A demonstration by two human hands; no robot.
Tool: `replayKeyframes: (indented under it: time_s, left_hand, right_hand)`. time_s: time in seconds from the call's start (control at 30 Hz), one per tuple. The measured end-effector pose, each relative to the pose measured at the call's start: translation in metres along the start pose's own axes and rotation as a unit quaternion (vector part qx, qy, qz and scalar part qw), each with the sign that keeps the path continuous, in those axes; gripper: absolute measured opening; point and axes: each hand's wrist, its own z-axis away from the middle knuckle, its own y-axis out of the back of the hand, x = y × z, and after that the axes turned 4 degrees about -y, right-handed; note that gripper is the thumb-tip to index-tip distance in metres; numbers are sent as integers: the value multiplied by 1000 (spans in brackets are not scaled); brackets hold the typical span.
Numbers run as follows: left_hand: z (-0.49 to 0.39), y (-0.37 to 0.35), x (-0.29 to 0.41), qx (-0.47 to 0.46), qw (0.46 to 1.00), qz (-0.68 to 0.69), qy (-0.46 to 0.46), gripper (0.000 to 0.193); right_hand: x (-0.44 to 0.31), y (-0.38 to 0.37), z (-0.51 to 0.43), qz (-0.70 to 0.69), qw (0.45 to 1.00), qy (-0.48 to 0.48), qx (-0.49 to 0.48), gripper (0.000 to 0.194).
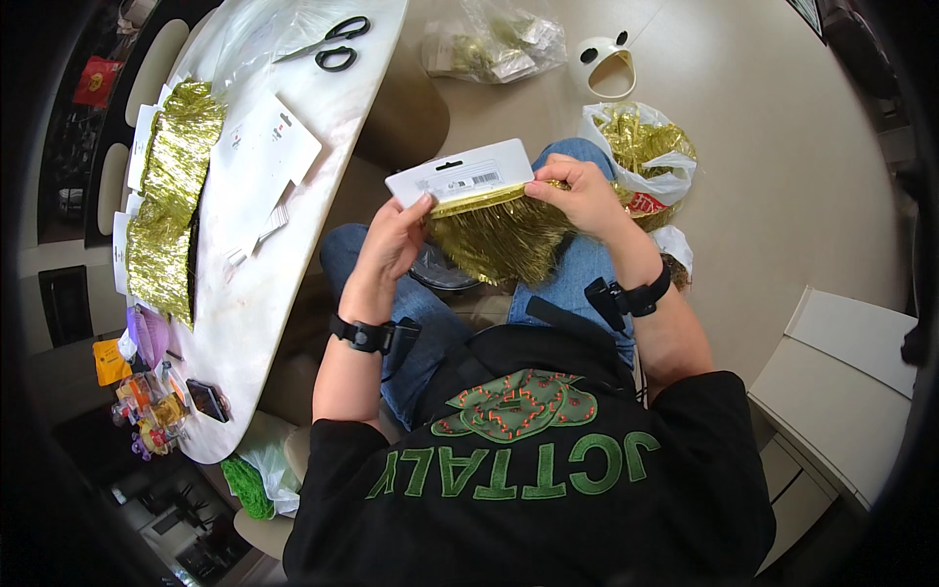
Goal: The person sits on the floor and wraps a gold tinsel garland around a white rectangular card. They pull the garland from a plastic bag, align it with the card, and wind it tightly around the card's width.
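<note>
Over my lap I hold a gold tinsel fringe [506,231] by its top band, where it meets a white header card [462,170]. The card bears a printed code and has a dark hanging slot. My left hand [396,238] pinches the lower left corner of the card and the band, thumb on top. At the other end, my right hand [579,192] grips the band and the card's right corner between thumb and fingers. The fringe strands hang down towards my jeans [568,282].
On the marble table [293,220] at left lie carded gold fringes [172,213], white cards [253,169], black-handled scissors [341,51] and a phone [207,400]. A bag of gold tinsel [645,147], a clear plastic bag [495,44] and a white round-mouthed bin [605,70] stand on the floor.
</note>
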Motion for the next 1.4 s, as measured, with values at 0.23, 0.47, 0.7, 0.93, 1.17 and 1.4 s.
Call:
replayKeyframes:
  time_s: [0.23,0.47,0.7,0.93,1.17,1.4]
  left_hand:
    - [2,-65,-38,6,984,58,-168,53]
    - [-5,-69,-50,130,981,100,-101,31]
    - [-12,-22,-59,43,981,-109,-155,37]
    - [10,-3,-21,-40,970,-233,-59,38]
    - [29,-8,5,-55,990,-92,94,45]
    - [32,-17,6,-114,991,48,54,50]
  right_hand:
    - [-19,-64,13,108,973,109,171,8]
    - [-28,-82,22,197,967,122,103,13]
    - [-47,-27,35,263,956,111,64,18]
    - [-35,17,17,197,978,19,69,14]
    - [-6,10,-4,144,988,-30,50,17]
    - [2,5,-7,129,990,-39,43,19]
